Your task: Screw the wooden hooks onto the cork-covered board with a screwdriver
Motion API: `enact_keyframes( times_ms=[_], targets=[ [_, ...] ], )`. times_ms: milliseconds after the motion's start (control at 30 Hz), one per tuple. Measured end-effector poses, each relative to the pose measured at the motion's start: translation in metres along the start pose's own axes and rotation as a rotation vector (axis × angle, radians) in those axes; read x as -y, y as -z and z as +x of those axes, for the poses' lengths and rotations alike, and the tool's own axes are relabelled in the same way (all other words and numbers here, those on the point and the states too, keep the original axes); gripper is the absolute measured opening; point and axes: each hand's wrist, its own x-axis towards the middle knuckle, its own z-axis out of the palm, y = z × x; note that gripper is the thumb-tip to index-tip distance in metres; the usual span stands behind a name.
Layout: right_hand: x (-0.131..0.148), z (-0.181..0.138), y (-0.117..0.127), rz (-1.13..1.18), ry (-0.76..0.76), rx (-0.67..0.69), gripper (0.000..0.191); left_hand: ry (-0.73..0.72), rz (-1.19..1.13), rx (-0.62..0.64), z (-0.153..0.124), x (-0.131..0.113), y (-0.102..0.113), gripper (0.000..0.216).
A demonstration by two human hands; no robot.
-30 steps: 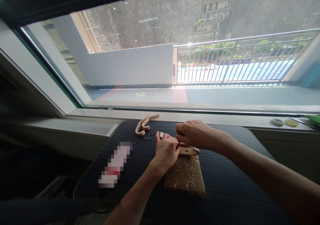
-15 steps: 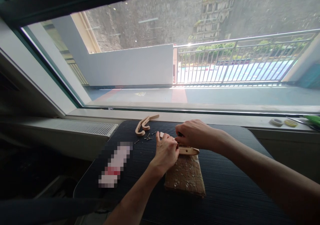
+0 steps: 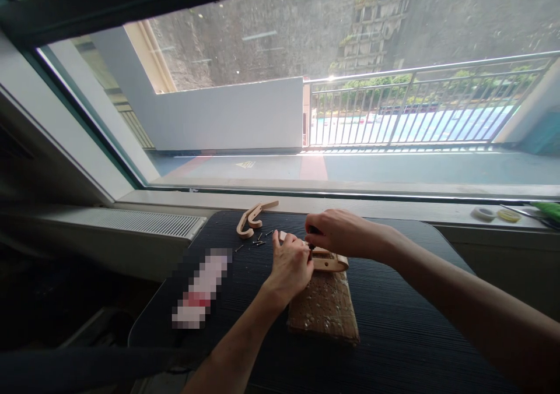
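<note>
My right hand [image 3: 336, 231] is closed around the dark handle of a screwdriver [image 3: 311, 245], which points down at a wooden hook [image 3: 327, 264]. The pale hook lies across the far end of a brown, tape-wrapped block [image 3: 324, 309]. Its curled end, with a hole near it, shows on the right. My left hand [image 3: 292, 264] presses on the hook's left part, its fingers gripping the wood beside the screwdriver. The screwdriver's tip is hidden behind my left fingers. Two more wooden hooks [image 3: 245, 222] rest at the table's far left, with several loose screws [image 3: 259, 242] near them.
The dark table [image 3: 394, 301] stands against a window sill [image 3: 297, 205]. A blurred pink and red item [image 3: 202, 289] lies at its left. Tape rolls [image 3: 485, 214] sit on the sill to the right. A white radiator [image 3: 153, 224] is on the left.
My right hand has shifted and turned slightly, so more of the screwdriver and the hook's curled end show. My left hand, the block and the loose hooks stay in place.
</note>
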Motion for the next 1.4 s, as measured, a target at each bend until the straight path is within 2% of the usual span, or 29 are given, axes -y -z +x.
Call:
enact_keyframes(
  times_ms=[267,567,767,1033,1267,1400],
  targets=[
    [-0.002,-0.003,0.009,-0.011,0.041,0.036,0.018,0.006,-0.001,0.025,-0.001,0.0,0.001,0.011],
    [0.0,0.002,0.002,-0.011,-0.012,0.013,0.023,0.028,-0.002,0.036,0.0,-0.001,0.003,0.014],
    [-0.001,-0.003,0.011,-0.006,0.044,0.048,0.019,0.021,0.002,0.008,0.0,0.0,0.0,0.013],
    [0.0,0.001,0.005,-0.042,-0.018,0.041,0.025,0.029,-0.002,0.033,0.0,-0.001,0.002,0.013],
    [0.0,-0.005,0.014,-0.015,0.055,0.04,0.017,0.028,0.004,0.024,0.0,-0.001,0.001,0.012],
    [0.001,-0.004,0.01,-0.01,0.01,0.048,0.019,0.034,0.005,0.034,0.0,-0.002,0.002,0.011]
  ],
)
